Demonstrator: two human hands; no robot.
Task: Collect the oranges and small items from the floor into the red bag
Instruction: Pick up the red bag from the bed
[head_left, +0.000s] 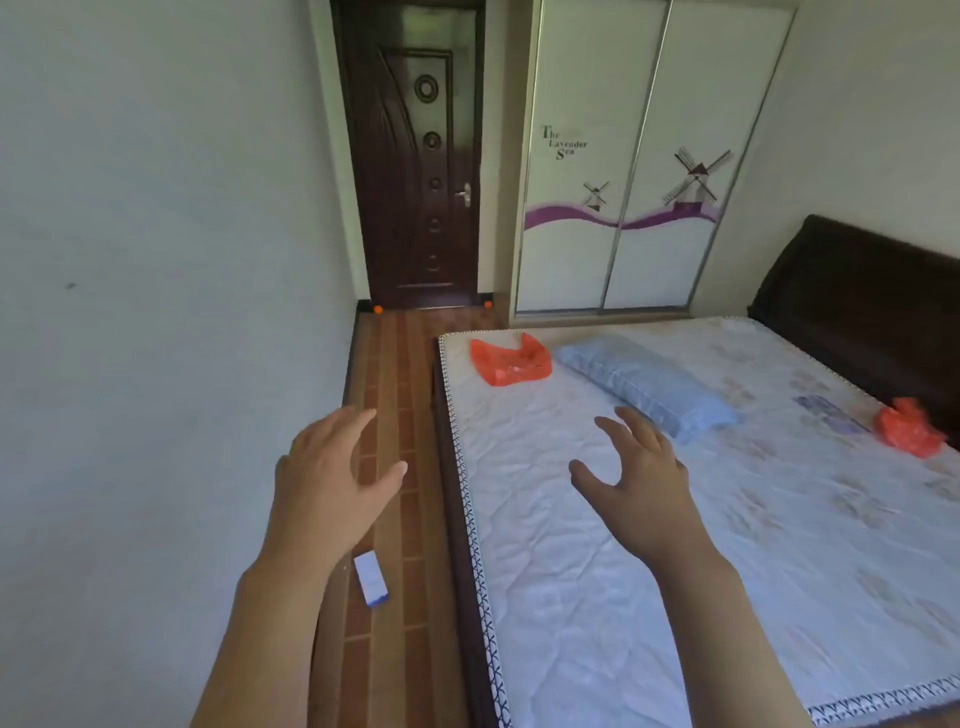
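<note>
The brown tiled floor (387, 374) carries a small white-and-blue box (371, 578) near the mattress edge and two oranges (377, 309) by the door, while the quilted mattress (649, 545) bears a flat red bag (506, 361), a blue pillow (647, 387) and a crumpled red bag (909, 427).

Floor (395, 467) looks like reddish-brown tile or wood-look plank, slight sheen. The door (415, 156) is dark wood, glossy enough to catch the light, with a shiny metal handle (464, 195). Left of the door, the wall (156, 208) is plain matt paint. Right of the door, the wardrobe (649, 156) has smooth white panels with thin metal trim. The mattress (649, 545) is quilted cloth, stitched and soft-looking. On it: a thin crinkly red plastic bag (509, 361), a blue cloth pillow (644, 387), another crumpled red bag (909, 426). Headboard (857, 291) looks dark and matt.
</note>
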